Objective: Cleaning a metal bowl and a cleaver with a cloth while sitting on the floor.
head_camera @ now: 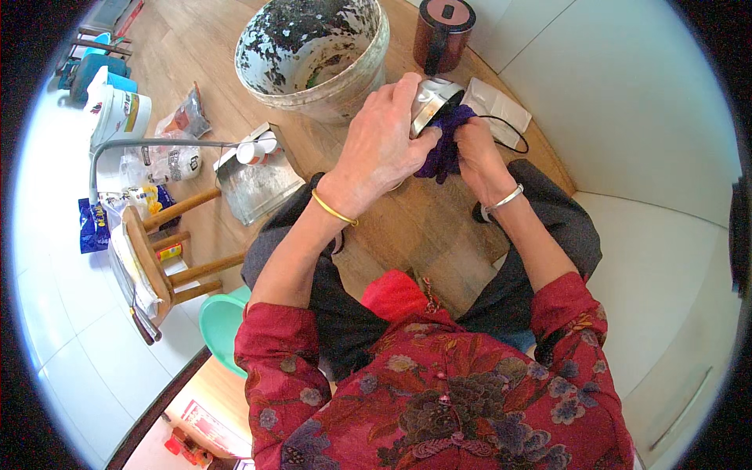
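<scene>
My left hand [376, 138] grips a small shiny metal vessel [435, 97] by its outside, tilted so its opening faces right. The vessel's surface looks dented, with a brownish stain near the rim. In my right hand [484, 155] is a bunched dark purple cloth [439, 157], held against the vessel's opening. My right fingertips are partly hidden by the cloth. Both hands are above the wood-patterned floor [417, 235], between my knees. A thin black cord [520, 132] loops beside my right wrist; where it leads is hidden.
A stained white bucket [346, 106] and a brown lidded mug [440, 44] stand ahead. Near the wall lies a white packet [493, 106]. Leftward are a metal dustpan [255, 194] holding paper cups [251, 153], a wooden stool [141, 247], plastic bags [176, 161] and a green basin [220, 329].
</scene>
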{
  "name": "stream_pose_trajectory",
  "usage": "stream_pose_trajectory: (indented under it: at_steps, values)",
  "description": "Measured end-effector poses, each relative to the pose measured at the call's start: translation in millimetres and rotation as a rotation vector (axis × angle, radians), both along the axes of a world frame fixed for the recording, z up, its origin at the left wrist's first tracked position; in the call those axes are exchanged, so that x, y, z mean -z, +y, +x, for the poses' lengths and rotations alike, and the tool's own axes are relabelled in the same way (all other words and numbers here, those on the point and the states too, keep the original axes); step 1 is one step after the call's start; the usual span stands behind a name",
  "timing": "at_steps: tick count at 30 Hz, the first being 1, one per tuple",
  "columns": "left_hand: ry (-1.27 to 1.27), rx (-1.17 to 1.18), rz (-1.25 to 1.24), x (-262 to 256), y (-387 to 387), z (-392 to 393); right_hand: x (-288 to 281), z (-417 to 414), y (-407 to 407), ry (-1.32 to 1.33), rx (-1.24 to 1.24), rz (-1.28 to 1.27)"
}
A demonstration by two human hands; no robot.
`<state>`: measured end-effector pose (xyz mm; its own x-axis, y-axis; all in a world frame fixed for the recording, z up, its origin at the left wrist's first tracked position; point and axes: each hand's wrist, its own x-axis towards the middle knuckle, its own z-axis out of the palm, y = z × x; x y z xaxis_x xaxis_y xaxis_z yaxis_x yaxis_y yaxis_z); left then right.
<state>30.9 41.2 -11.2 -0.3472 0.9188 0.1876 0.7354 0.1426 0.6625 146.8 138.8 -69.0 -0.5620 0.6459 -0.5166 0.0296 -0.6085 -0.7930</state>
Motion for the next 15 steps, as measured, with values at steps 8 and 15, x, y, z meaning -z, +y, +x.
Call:
stream_pose_trajectory:
  at_steps: [8,15]
  values:
    - [0.031,0.005,0.007,0.6,-1.3,1.2,-7.0,-2.3,-6.4,0.019,0.018,-0.017]
    - [0.049,0.019,0.005,5.0,-0.5,1.8,0.8,0.3,-4.2,0.014,-0.028,-0.009]
